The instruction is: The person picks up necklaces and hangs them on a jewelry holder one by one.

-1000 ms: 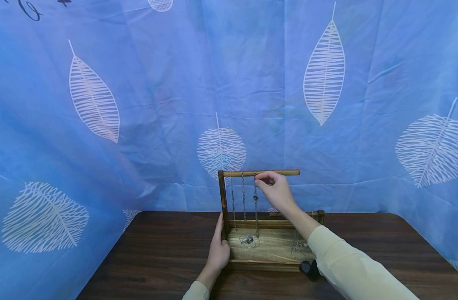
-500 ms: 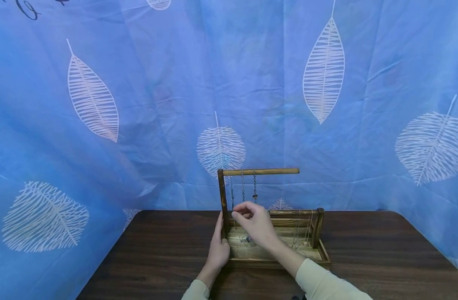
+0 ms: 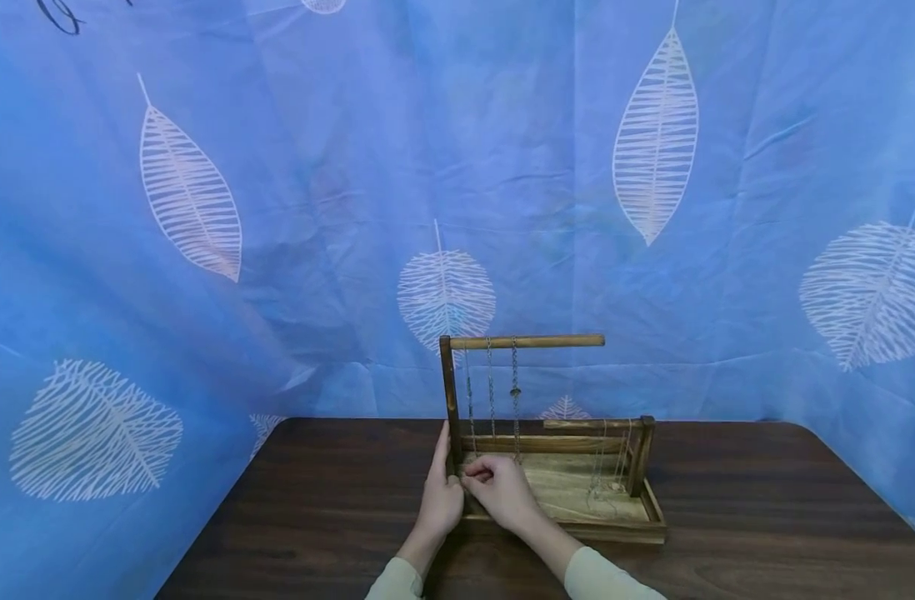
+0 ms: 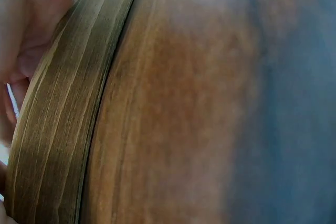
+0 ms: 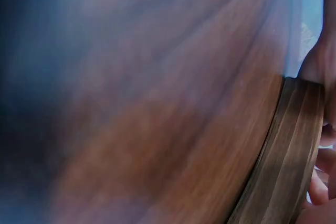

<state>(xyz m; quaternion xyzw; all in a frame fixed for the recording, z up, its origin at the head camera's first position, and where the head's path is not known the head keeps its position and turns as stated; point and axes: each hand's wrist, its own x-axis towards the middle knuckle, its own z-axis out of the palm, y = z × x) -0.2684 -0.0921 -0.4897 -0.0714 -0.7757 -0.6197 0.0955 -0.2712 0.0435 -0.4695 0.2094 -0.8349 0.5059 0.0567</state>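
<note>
A wooden jewelry stand (image 3: 562, 528) with a shallow tray base stands on the dark table. Several chain necklaces hang from its tall bar (image 3: 562, 341). My left hand (image 3: 438, 504) holds the stand's left end, fingers along the outside of the upright post (image 3: 449, 383) and thumb by the tray's rim. Low over the tray's left side, my right hand (image 3: 502, 493) pinches thumb and forefinger together at the lower end of the leftmost necklace (image 3: 469, 392). The pinched part is too small to see clearly. Wrist views show the tray's wooden wall (image 4: 58, 108) up close.
A shorter bar (image 3: 577, 424) on the stand's right bears thin necklaces (image 3: 600, 458) whose ends reach the tray floor. A blue cloth with white leaf prints (image 3: 532, 167) hangs behind the table (image 3: 292, 517).
My right hand has come down and left from the third necklace on the tall bar to the tray's left side. My left hand stays at the stand's left end.
</note>
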